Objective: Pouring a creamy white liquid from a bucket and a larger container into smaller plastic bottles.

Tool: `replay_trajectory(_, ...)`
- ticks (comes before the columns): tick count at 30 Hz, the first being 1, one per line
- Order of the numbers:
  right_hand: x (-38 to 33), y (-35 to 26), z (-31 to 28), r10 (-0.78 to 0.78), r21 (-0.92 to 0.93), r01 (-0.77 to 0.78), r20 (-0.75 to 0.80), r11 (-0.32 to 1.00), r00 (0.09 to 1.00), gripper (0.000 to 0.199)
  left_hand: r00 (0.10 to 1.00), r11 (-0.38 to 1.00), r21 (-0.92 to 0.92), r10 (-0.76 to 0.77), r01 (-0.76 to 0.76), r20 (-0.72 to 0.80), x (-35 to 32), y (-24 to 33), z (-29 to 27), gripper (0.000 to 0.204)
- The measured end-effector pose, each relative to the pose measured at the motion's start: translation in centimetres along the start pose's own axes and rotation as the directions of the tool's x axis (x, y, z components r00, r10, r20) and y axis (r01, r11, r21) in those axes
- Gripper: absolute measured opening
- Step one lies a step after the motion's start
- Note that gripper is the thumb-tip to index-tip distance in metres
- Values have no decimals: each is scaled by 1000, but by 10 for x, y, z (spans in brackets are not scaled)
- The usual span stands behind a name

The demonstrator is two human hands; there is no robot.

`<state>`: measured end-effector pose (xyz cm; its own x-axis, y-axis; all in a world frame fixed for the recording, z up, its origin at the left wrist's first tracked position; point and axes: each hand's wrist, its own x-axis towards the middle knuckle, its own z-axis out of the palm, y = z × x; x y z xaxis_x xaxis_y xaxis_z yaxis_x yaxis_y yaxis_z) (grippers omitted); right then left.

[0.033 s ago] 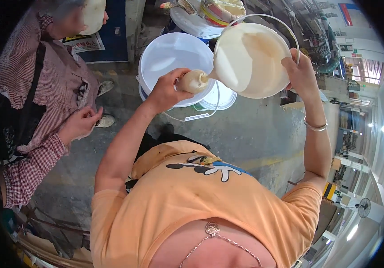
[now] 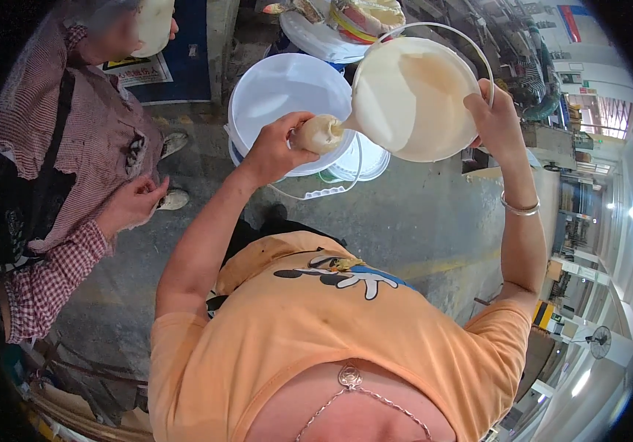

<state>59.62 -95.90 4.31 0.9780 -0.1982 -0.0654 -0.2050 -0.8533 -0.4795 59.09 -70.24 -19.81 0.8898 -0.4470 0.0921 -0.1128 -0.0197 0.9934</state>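
Note:
My right hand (image 2: 494, 121) grips the rim of a white bucket (image 2: 375, 110) at its right side and tilts it to the left. Cream-coloured liquid (image 2: 397, 96) lies inside, and a stream of it runs from the bucket's lower left edge to the mouth of a small cream-coloured bottle (image 2: 316, 136). Fingers and thumb of my left hand (image 2: 276, 151) are wrapped round that bottle. Directly below the bottle stands a larger white bucket (image 2: 246, 92), with its wire handle (image 2: 324, 193) hanging toward me.
A person in a checked sleeve (image 2: 58, 272) stands close on my left, one hand (image 2: 136, 202) near waist height. Behind the buckets is a white tub (image 2: 316, 37) with an opened sack (image 2: 368, 18) on it. A white lid (image 2: 368, 162) shows beside the larger bucket. Machinery (image 2: 508, 51) stands at far right.

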Motion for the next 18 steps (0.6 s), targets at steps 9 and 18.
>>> replay_trajectory(9,0,3,-1,-13,19,12,21,1000,1000,19,999,999,5,47,-47,4,1,-4,0,61)
replay_trajectory(18,-1,2,-1,-24,37,24,22,999,999,17,999,1000,12,-17,16,49,1,6,-4,64)
